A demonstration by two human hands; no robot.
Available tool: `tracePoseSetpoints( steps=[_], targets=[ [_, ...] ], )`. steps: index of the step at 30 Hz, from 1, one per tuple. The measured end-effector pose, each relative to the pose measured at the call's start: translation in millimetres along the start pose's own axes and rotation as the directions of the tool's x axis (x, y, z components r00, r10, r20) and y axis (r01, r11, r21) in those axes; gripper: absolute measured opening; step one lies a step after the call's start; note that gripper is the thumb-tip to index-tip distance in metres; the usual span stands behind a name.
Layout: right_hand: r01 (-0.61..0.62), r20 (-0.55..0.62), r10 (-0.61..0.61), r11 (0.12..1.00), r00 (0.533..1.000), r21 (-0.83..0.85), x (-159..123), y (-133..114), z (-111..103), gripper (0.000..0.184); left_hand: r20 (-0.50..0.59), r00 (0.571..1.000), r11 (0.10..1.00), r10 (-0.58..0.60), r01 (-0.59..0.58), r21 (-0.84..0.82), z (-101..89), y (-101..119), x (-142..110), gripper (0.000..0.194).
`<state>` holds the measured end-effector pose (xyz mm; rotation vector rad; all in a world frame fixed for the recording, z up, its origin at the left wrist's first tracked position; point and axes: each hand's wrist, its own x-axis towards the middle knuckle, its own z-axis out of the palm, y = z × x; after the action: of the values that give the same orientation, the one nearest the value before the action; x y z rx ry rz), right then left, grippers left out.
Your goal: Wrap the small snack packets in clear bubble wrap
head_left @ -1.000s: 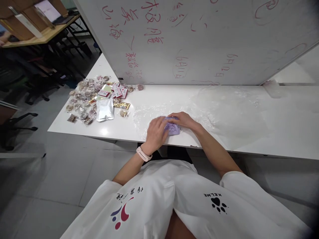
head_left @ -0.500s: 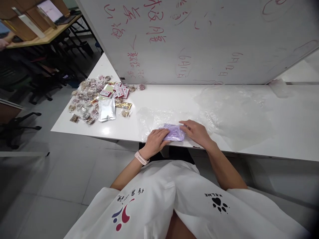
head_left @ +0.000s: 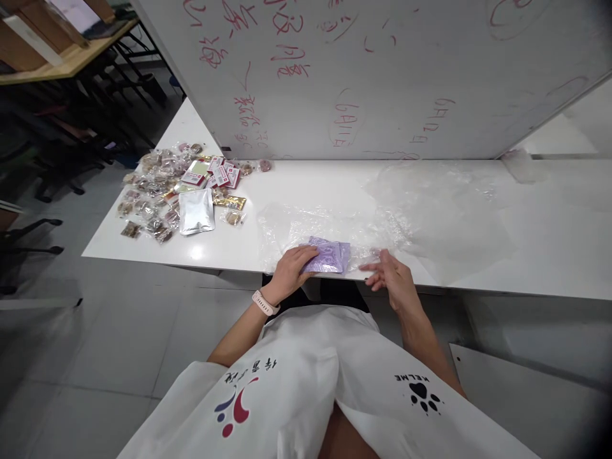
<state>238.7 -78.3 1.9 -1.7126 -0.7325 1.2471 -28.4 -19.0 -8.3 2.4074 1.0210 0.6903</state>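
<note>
Purple packets (head_left: 321, 257), overlapping, lie on clear plastic film (head_left: 287, 224) at the near edge of the white table (head_left: 313, 182). Left hand (head_left: 291, 266) grasps their left end; right hand (head_left: 398, 280) holds nothing, fingers loosely curled, apart from them. I judge: steadying step; next move calls for light pressure. I read KELME on the white T-shirt (head_left: 306, 357), "6月11日" on the whiteboard (head_left: 373, 70).

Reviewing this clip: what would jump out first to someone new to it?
Probably the vivid purple packaging at the table's near edge, with the left hand on its left end. Next, the whiteboard with red writing across the back. Then the heap of small wrapped pieces at the table's left end, beside a silver pouch.
</note>
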Motion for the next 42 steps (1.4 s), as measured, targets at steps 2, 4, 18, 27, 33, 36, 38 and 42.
tracePoseSetpoints(
  steps=[2, 4, 18, 27, 33, 36, 38, 42],
  targets=[
    [0.064, -0.097, -0.057, 0.995, 0.994, 0.077, 17.5, -7.5, 14.8, 0.053, -0.020, 0.999, 0.999, 0.026, -0.026, 0.022, 5.1, 1.5, -5.6, 0.042],
    [0.233, -0.218, -0.207, 0.968, 0.954, 0.097, 28.9, -16.6, 29.7, 0.042, -0.041, 0.998, 0.998, 0.036, -0.034, 0.052, 9.1, 3.2, -9.0, 0.043],
    [0.856, 0.735, -0.493, 0.041, 0.466, -0.515, 6.6, 8.9, 74.0, 0.096, -0.259, 0.952, 0.985, -0.166, 0.170, -0.003, 18.1, 38.8, -48.3, 0.021],
    [0.854, 0.738, -0.503, 0.000, 0.450, -0.520, 8.2, 12.4, 70.9, 0.090, -0.055, 0.532, 0.315, -0.845, 0.413, -0.855, 11.0, 31.6, -74.1, 0.042],
    [0.865, 0.736, -0.505, 0.044, 0.452, -0.501, 8.6, 12.1, 70.8, 0.083, -0.391, 0.549, 0.615, -0.739, 0.314, -0.723, 18.6, 48.1, -17.4, 0.020],
    [0.878, 0.734, -0.514, 0.087, 0.444, -0.470, 12.6, 16.8, 69.0, 0.073, -0.434, 0.798, 0.867, -0.417, 0.207, -0.453, 26.2, 56.0, 0.0, 0.012],
    [0.885, 0.733, -0.515, 0.126, 0.444, -0.447, 16.0, 18.9, 66.6, 0.067, -0.297, 0.937, 0.959, -0.183, 0.104, -0.264, 27.1, 53.9, 3.0, 0.010],
    [0.884, 0.711, -0.527, 0.244, 0.466, -0.398, 21.7, 17.2, 59.6, 0.064, -0.011, 0.998, 0.995, 0.065, -0.066, -0.074, 19.6, 38.7, -4.2, 0.051]
  ],
)
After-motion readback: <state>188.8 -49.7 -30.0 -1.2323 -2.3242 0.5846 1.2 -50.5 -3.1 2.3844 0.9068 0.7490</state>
